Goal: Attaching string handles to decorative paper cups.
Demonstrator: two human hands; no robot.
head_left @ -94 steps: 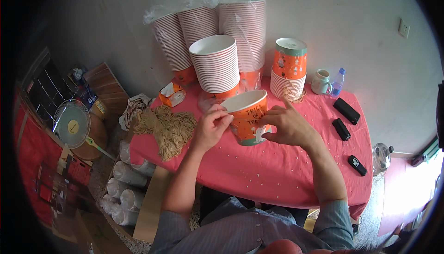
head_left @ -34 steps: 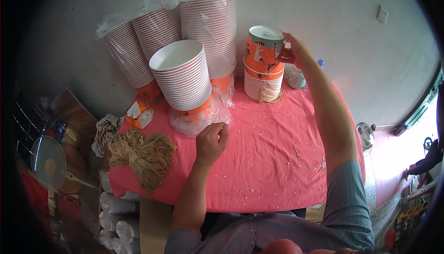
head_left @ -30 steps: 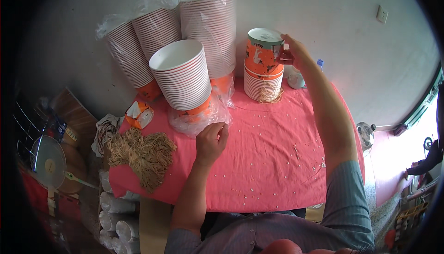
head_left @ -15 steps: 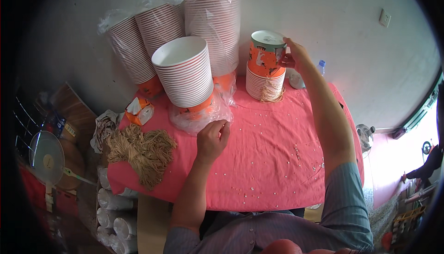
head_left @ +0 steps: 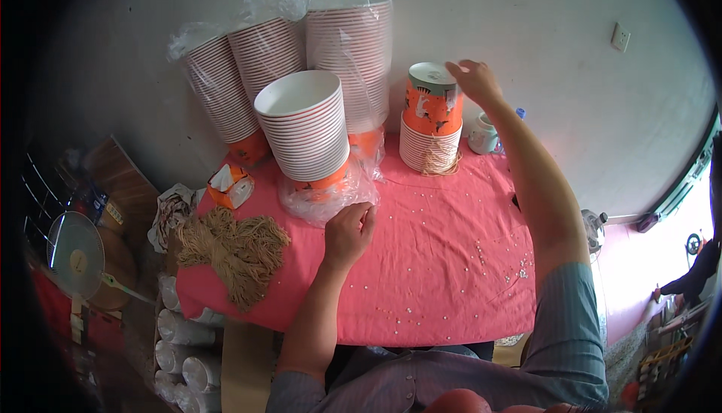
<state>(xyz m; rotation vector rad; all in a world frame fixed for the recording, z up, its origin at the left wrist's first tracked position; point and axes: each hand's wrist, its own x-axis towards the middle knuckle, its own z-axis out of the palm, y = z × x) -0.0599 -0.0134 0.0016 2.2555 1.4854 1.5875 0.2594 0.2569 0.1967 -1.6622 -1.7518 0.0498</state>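
Note:
On the far right of the red cloth stands a stack of upside-down paper buckets point(head_left: 433, 116), orange with a green band and white rims. A strand of beige string point(head_left: 439, 159) drapes over its lower rims. My right hand point(head_left: 474, 80) is beside the stack's upturned bottom, fingers stretched and apart, holding nothing visible; I cannot tell whether the fingertips touch it. My left hand point(head_left: 350, 234) is curled closed just in front of the crumpled clear plastic bag point(head_left: 323, 201); anything inside the fingers is hidden. From that bag rises an upright stack of white paper buckets point(head_left: 304, 131).
Bagged bucket stacks point(head_left: 350, 67) lean against the wall. A bundle of beige strings point(head_left: 237, 255) and an orange tissue pack point(head_left: 231, 186) lie at left. Behind my right forearm stand a pale jar point(head_left: 483, 136) and a blue-capped bottle point(head_left: 520, 114). Small white bits dot the cloth.
My right hand has let go of the upside-down bucket's side and lifted to its top edge, fingers spreading. My left hand stays curled near the bag. The whole view has shifted slightly.

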